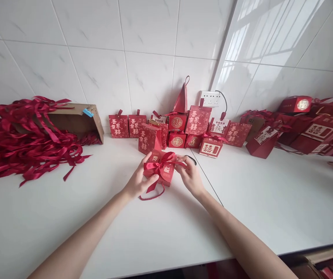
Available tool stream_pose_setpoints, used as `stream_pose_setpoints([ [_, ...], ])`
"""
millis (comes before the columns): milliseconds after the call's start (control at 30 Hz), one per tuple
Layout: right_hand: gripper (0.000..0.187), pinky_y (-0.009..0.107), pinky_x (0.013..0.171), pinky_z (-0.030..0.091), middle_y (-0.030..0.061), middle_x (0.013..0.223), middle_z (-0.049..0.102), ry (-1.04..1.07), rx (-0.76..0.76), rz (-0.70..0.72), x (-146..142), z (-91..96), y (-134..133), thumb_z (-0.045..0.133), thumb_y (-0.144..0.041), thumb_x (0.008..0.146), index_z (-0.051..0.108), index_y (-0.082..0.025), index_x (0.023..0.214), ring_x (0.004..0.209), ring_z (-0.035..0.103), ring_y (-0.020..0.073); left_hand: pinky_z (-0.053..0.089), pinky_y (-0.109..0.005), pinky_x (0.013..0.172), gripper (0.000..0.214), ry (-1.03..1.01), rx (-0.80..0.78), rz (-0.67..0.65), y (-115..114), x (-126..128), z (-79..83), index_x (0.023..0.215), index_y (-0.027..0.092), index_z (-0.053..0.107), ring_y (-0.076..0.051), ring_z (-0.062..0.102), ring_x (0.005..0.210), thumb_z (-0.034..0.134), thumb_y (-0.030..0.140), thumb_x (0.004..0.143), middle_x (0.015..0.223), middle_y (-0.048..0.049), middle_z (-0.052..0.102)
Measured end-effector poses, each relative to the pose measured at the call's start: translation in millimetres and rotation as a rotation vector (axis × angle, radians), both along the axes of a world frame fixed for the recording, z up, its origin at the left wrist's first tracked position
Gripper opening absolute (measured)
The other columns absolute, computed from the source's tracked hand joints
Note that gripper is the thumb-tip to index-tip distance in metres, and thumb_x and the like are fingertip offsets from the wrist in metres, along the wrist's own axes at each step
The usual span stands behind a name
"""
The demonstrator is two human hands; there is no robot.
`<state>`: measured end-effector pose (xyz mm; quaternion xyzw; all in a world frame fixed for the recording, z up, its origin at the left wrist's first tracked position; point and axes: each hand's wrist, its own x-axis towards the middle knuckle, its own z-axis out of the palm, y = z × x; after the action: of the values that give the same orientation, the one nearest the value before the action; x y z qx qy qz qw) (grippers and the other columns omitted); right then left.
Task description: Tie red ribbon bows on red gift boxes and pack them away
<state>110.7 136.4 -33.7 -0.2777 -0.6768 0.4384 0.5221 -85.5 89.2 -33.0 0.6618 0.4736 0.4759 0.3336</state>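
A small red gift box (165,172) with gold print sits near the middle of the white table (67,217), a red ribbon bow (160,164) tied on its top and a red cord handle (151,195) lying in front. My left hand (139,180) grips the box's left side, thumb on the ribbon. My right hand (189,174) pinches the ribbon's right end beside the box.
Several red gift boxes (184,128) stand along the tiled wall behind. A heap of red ribbons (24,143) spills from a cardboard box (76,120) at the left. More red boxes (308,128) pile up at the right. A wall socket (210,99) sits above.
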Motion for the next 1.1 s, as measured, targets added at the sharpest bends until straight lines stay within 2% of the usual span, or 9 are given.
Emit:
stream_pose_setpoints([
  [100,0.024,0.041,0.092,0.049,0.0075,0.114,0.058,-0.036,0.037,0.002,3,2.3,-3,0.054,-0.045,0.086,0.045,-0.024,0.09,0.106,0.058,0.0201,0.034,-0.041,0.108,0.082,0.041,-0.016,-0.014,-1,-1,3.4,0.146,0.023,0.015,-0.025,0.051,0.121,0.059,0.044,0.079,0.128,-0.0084,0.056],
  [233,0.027,0.044,0.099,0.044,0.0096,0.122,0.053,-0.171,0.197,-0.044,3,1.3,-6,0.058,-0.037,0.085,0.046,-0.025,0.105,0.115,0.053,0.0217,0.036,-0.042,0.106,0.081,0.039,-0.019,-0.021,-2,-1,4.4,0.145,0.024,0.015,-0.024,0.054,0.116,0.058,0.043,0.079,0.123,-0.0077,0.058],
  [433,0.011,0.04,0.091,0.049,0.0116,0.116,0.056,-0.178,0.297,-0.02,3,5.6,-12,0.048,-0.033,0.09,0.052,-0.023,0.089,0.115,0.054,0.0227,0.034,-0.048,0.107,0.071,0.143,0.097,0.063,-3,-5,3.7,0.139,0.023,0.028,-0.029,0.04,0.129,0.056,0.047,0.078,0.135,-0.0126,0.041],
  [533,0.009,0.04,0.092,0.048,0.0118,0.116,0.056,-0.17,0.301,0.029,2,8.8,-17,0.052,-0.032,0.088,0.052,-0.023,0.086,0.121,0.049,0.0235,0.029,-0.052,0.11,0.061,0.253,0.253,0.101,-4,-6,7.3,0.129,0.021,0.042,-0.032,0.03,0.135,0.057,0.047,0.076,0.139,-0.0141,0.033],
  [633,0.021,0.042,0.099,0.042,0.0104,0.128,0.05,-0.1,0.173,0.151,3,11.6,-20,0.06,-0.035,0.082,0.052,-0.025,0.098,0.127,0.044,0.0236,0.027,-0.051,0.112,0.045,0.335,0.385,0.095,-7,-3,13.2,0.116,0.021,0.051,-0.031,0.025,0.138,0.059,0.04,0.076,0.143,-0.0135,0.029],
  [767,0.041,0.048,0.101,0.038,0.0076,0.135,0.049,0.168,-0.128,0.397,10,18.7,-16,0.057,-0.058,0.075,0.054,-0.028,0.102,0.126,0.044,0.0275,0.033,-0.046,0.109,0.022,0.3,0.364,0.085,-14,3,20.0,0.096,0.02,0.057,-0.028,0.039,0.13,0.057,0.033,0.078,0.14,-0.0115,0.038],
  [900,0.045,0.05,0.094,0.043,0.0066,0.12,0.06,0.286,-0.351,0.387,15,26.0,-11,0.04,-0.066,0.082,0.06,-0.027,0.091,0.119,0.051,0.028,0.038,-0.042,0.106,0.017,0.231,0.251,0.055,-17,7,22.3,0.087,0.02,0.063,-0.027,0.046,0.124,0.056,0.033,0.078,0.14,-0.0088,0.04],
  [967,0.035,0.048,0.095,0.043,0.0053,0.12,0.058,0.187,-0.305,0.32,15,27.2,-11,0.05,-0.059,0.082,0.061,-0.027,0.092,0.118,0.051,0.0258,0.039,-0.041,0.106,0.017,0.188,0.215,0.047,-16,8,21.9,0.087,0.021,0.065,-0.027,0.047,0.123,0.056,0.033,0.078,0.139,-0.0078,0.041],
  [1100,0.031,0.042,0.097,0.045,0.008,0.125,0.048,-0.114,-0.02,0.245,15,26.5,-16,0.07,-0.046,0.073,0.063,-0.026,0.096,0.124,0.045,0.0252,0.034,-0.043,0.109,0.018,0.144,0.175,0.059,-13,7,21.0,0.085,0.023,0.07,-0.028,0.043,0.127,0.056,0.033,0.078,0.139,-0.005,0.043],
])
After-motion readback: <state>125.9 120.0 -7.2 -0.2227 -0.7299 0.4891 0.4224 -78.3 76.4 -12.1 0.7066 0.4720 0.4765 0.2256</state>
